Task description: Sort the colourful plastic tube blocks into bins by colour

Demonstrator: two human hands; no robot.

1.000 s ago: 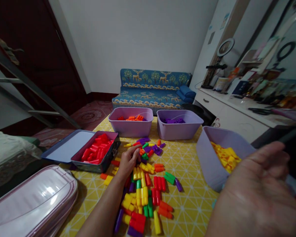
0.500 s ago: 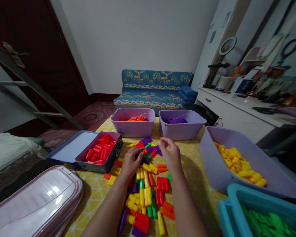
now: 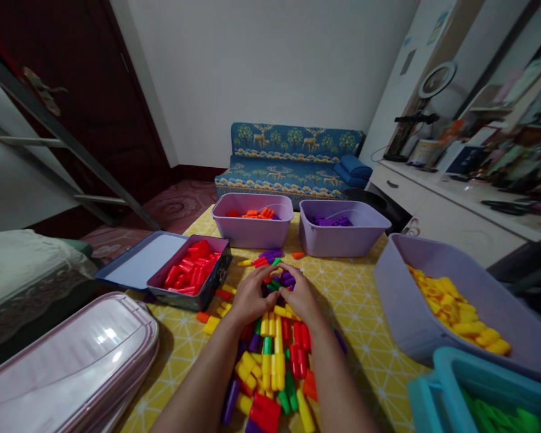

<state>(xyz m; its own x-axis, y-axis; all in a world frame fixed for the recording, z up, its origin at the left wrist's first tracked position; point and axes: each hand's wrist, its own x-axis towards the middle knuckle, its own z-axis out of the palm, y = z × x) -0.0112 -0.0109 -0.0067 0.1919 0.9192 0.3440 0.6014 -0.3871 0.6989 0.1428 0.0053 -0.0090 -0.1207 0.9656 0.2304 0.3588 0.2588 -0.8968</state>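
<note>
Blocks (image 3: 289,281) are lying between your half-curled left hand (image 3: 252,294) and right hand (image 3: 303,299), toward the bench's (image 3: 356,285) far edge; any grip is hidden.

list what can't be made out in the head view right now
Head view: pieces between left hand and right hand, partly hidden by them; any grip unclear.
Head view: turquoise bin, cut off by bottom and right edges.
Head view: lids, cut off by left edge.
Head view: dresser clutter, mostly blurred.
</note>
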